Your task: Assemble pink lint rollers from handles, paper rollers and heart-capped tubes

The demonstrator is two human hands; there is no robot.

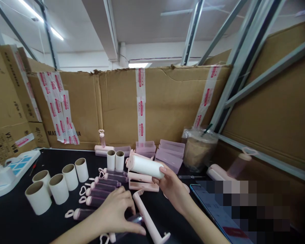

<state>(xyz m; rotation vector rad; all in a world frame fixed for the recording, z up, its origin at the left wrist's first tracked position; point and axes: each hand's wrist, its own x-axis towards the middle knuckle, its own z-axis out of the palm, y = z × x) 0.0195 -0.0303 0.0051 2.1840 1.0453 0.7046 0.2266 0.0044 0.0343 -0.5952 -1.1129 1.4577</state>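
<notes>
Fingers (163, 170) of right hand (171, 186) gripping white roll (144, 166) at 1 edge, left hand (118, 210) arching parted over clear tube (136, 219), pink holder (149, 218) lying in the gap.

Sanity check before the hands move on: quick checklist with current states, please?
1. Roller held: ok, in the right hand.
2. Roller's right end intact: cannot tell, fingers cover part of it.
3. Left hand gripping the clear tube: cannot tell, contact is unclear.
4. Handle within reach: ok, seems so, lying between the hands.
5. Cores at left upright: ok.
6. Phone well away from right forearm: not ok, right beside it in view.
</notes>
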